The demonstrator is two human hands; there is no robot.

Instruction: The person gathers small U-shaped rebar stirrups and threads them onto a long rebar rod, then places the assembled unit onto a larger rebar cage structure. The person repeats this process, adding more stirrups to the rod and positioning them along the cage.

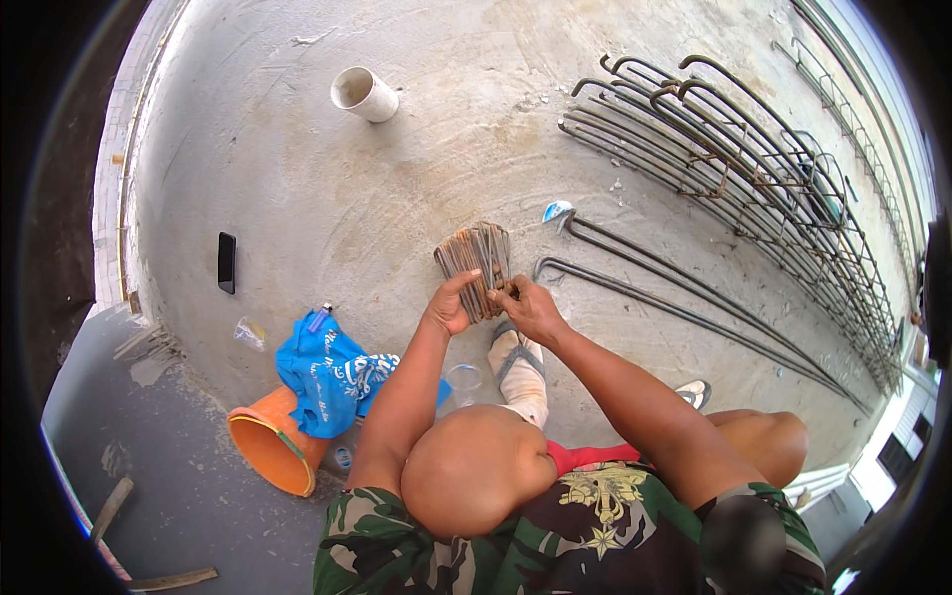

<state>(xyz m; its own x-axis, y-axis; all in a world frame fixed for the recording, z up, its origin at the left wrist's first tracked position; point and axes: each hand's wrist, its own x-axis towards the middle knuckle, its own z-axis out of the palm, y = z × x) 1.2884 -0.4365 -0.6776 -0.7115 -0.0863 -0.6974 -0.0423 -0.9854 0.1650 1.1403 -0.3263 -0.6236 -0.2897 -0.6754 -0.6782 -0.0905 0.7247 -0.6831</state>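
A bundle of thin, rusty rebar stirrups (474,256) is held in front of me above the concrete floor, its rods side by side. My left hand (451,302) is closed round the bundle's lower left side, with the thumb lying across the rods. At the lower right edge, my right hand (530,309) pinches at the rods with bent fingers. Its fingertips partly cover what they grip, so I cannot see whether a single stirrup is apart from the others. Just below the bundle is my sandalled foot (519,367).
Long hooked steel bars (674,293) lie to the right, beside a large pile of rebar cages (734,149). A white pipe piece (365,94) stands at the far side. On the left are a black phone (227,263), a blue bag (322,372) and a tipped orange bucket (273,441).
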